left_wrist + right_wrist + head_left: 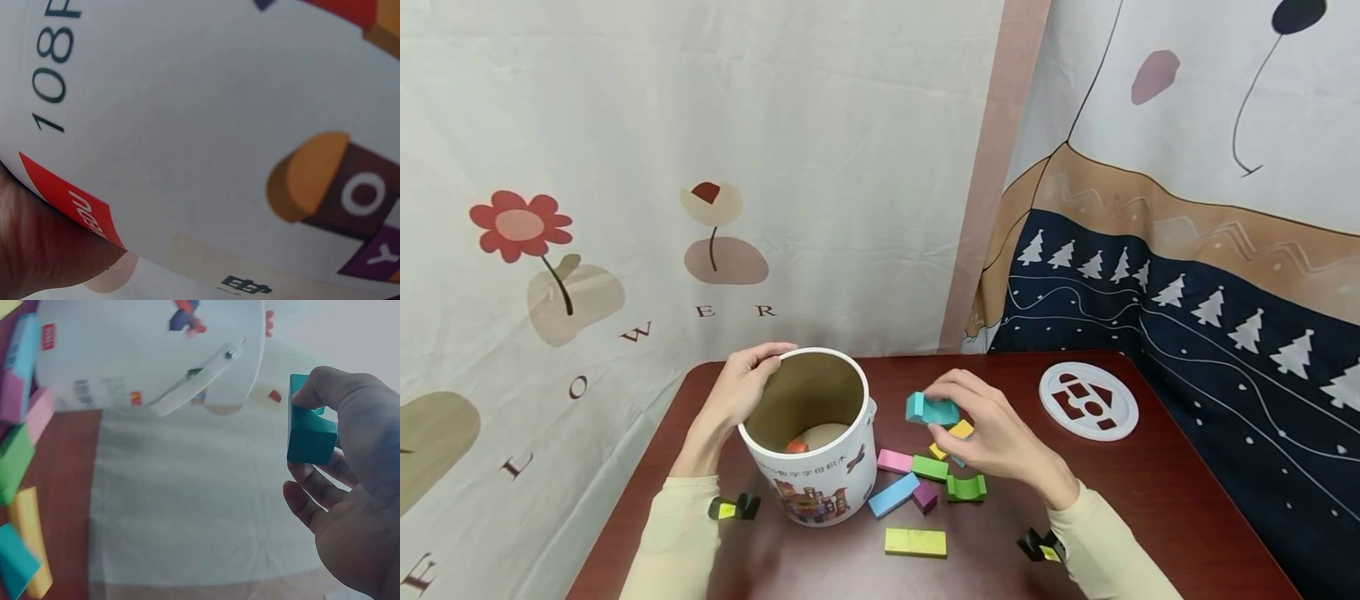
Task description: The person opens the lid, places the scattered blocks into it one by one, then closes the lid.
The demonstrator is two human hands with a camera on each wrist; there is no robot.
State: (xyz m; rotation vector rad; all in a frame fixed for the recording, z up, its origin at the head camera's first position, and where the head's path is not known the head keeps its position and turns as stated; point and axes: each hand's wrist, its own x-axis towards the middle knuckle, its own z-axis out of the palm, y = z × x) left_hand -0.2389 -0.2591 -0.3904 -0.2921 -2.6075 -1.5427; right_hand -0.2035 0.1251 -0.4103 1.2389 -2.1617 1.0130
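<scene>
Teal block (931, 409) pinched in right hand (992, 437), thumb and fingers curled round it, raised above loose blocks (925, 487) on tabletop (1150, 500), right of bucket. White bucket (820, 475) upright, near-left of centre. Left hand (741, 392) grips bucket's far-left rim, fingers hooked over edge, wrist bent, forearm running back toward near edge.

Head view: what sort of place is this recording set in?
Probably a home-like play corner: a small dark red table against printed cloth hangings, with a toy-block bucket and coloured wooden blocks scattered on it.
</scene>
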